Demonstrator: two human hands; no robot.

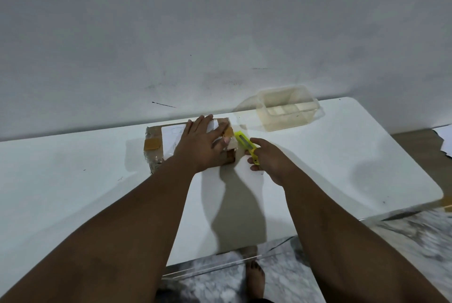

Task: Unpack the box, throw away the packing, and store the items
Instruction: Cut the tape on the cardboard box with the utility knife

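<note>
The white label (175, 135) on the box (156, 148) carries print too blurred to read.

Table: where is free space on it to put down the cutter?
The table is bare left of the box, and right of the right hand, below the tub. It is crowded at the box's right end, where the left hand and the cutter meet.

Dim, soft light; arm shadows on table (73, 180); edges bowed, floor perhaps motion-blurred.
</note>
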